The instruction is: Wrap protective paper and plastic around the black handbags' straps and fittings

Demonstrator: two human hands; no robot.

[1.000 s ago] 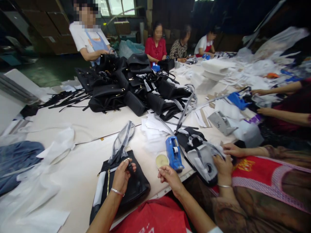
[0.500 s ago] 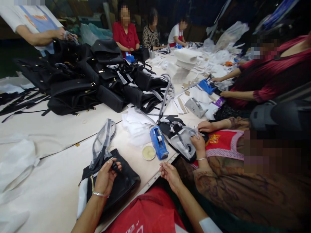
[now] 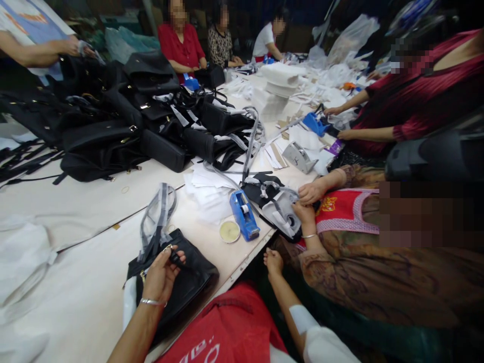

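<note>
At the far left of the frame, crumpled white sheeting (image 3: 22, 262) lies on the pale table (image 3: 91, 229). In the upper left, a person in a blue apron (image 3: 34, 22) stands behind a heap of black bags (image 3: 100, 128), which spreads towards the middle. Below the heap, left of centre, a single black bag (image 3: 196, 269) lies near the table's front edge, its grey-wrapped handles (image 3: 162, 206) standing up at the back. Over it, the left hand (image 3: 163, 275) pinches a small black piece (image 3: 175, 257) with gold-coloured metal between thumb and bent fingers. At the centre, a round tin (image 3: 230, 232) sits just beside a blue tape dispenser (image 3: 245, 217). Right of centre, beyond the table edge, is the right hand (image 3: 273, 262), its fingers curled; whether they hold anything cannot be told. Farther right, a co-worker's hands (image 3: 312, 193) work at a black-and-grey bag (image 3: 278, 209). In the upper right, a person in dark red (image 3: 416, 96) reaches over the table.
</note>
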